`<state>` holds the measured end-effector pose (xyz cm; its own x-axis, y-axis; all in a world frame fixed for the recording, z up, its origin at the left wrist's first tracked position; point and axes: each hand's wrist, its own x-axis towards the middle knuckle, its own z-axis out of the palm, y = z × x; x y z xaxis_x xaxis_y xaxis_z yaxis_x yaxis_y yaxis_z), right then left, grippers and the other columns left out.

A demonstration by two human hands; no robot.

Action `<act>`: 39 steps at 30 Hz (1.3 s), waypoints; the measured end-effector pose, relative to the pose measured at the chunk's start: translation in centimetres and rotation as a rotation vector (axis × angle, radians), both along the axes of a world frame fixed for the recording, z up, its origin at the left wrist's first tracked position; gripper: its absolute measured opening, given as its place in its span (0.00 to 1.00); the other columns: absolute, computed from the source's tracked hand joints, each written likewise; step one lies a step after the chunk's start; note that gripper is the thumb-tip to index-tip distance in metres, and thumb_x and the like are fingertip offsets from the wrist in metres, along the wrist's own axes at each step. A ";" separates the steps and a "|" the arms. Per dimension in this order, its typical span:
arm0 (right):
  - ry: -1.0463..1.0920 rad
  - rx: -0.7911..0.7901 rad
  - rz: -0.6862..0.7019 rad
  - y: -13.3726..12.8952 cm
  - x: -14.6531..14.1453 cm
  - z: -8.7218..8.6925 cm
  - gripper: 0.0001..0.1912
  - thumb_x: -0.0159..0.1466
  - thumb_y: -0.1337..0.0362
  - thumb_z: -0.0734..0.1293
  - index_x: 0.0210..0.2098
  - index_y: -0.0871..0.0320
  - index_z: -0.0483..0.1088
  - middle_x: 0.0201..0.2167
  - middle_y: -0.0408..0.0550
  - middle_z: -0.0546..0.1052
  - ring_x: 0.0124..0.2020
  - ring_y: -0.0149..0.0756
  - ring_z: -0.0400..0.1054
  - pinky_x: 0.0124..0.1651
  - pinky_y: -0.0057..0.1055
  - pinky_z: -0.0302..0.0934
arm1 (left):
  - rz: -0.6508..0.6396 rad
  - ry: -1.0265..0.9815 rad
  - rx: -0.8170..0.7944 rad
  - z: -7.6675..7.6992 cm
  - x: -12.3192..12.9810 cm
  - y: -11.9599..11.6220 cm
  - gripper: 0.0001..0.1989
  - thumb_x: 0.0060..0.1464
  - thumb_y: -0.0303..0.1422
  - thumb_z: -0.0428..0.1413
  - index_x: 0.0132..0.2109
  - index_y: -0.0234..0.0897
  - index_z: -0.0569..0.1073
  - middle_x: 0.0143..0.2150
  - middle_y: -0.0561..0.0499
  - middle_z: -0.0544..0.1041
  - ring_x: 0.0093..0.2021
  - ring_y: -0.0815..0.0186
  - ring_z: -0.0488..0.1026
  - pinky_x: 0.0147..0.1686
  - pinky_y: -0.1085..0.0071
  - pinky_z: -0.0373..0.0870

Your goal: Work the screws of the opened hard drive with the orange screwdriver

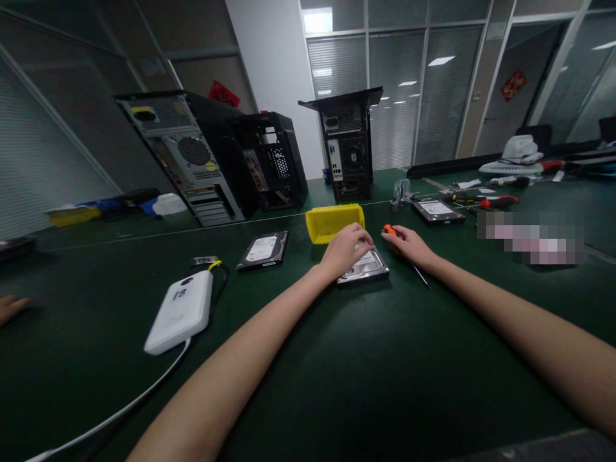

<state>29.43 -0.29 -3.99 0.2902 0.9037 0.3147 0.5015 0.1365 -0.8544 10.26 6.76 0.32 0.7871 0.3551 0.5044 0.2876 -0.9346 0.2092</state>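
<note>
In the head view a silver hard drive (368,268) lies label up on the green table in front of me. Over its far left part is my left hand (347,247), with the fingers bent and pressed together; what their tips hold, if anything, is hidden. Just right of the drive, my right hand (412,247) is closed around a screwdriver with an orange handle (389,230). Its thin shaft slants down toward me, the tip close to the tabletop. Behind my left hand a yellow plastic box (332,221) stands with its open side facing me.
Two more hard drives lie by, one at left (264,249), one at right (437,210). A white power bank (181,311) with a cable sits at left. Computer cases (192,154) stand behind. Red-handled pliers (500,201) lie at right. Another person's hand (13,308) shows at the left edge.
</note>
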 end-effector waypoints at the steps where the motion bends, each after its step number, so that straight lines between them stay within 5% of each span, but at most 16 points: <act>1: -0.002 0.001 -0.001 0.0 0.0 0.0 0.24 0.59 0.48 0.63 0.44 0.62 0.71 0.21 0.42 0.67 0.24 0.30 0.60 0.28 0.27 0.54 | -0.001 -0.010 -0.005 -0.1 0.0 0.0 0.03 0.56 0.31 0.58 0.37 0.37 0.75 0.39 0.50 0.71 0.42 0.63 0.70 0.41 0.67 0.68; 22: -0.015 -0.007 0.000 0.1 0.0 -0.1 0.25 0.59 0.48 0.62 0.45 0.62 0.72 0.22 0.43 0.69 0.24 0.30 0.59 0.28 0.27 0.54 | 0.009 -0.068 -0.130 -0.1 0.0 0.0 0.06 0.57 0.31 0.57 0.41 0.36 0.73 0.38 0.49 0.78 0.40 0.64 0.74 0.40 0.68 0.69; 36: -0.001 -0.010 -0.012 0.1 0.0 0.0 0.25 0.59 0.48 0.63 0.44 0.61 0.72 0.23 0.43 0.69 0.24 0.30 0.60 0.29 0.27 0.55 | 0.304 0.003 0.045 -0.4 0.0 0.2 0.08 0.56 0.34 0.58 0.43 0.38 0.76 0.43 0.47 0.76 0.46 0.58 0.70 0.46 0.62 0.66; 39: -0.004 -0.011 -0.012 0.0 0.0 0.1 0.25 0.59 0.48 0.63 0.44 0.61 0.72 0.23 0.43 0.69 0.25 0.30 0.60 0.29 0.27 0.55 | 0.285 0.065 0.049 -0.3 0.1 0.2 0.09 0.59 0.34 0.55 0.44 0.41 0.77 0.45 0.48 0.77 0.46 0.58 0.70 0.45 0.62 0.65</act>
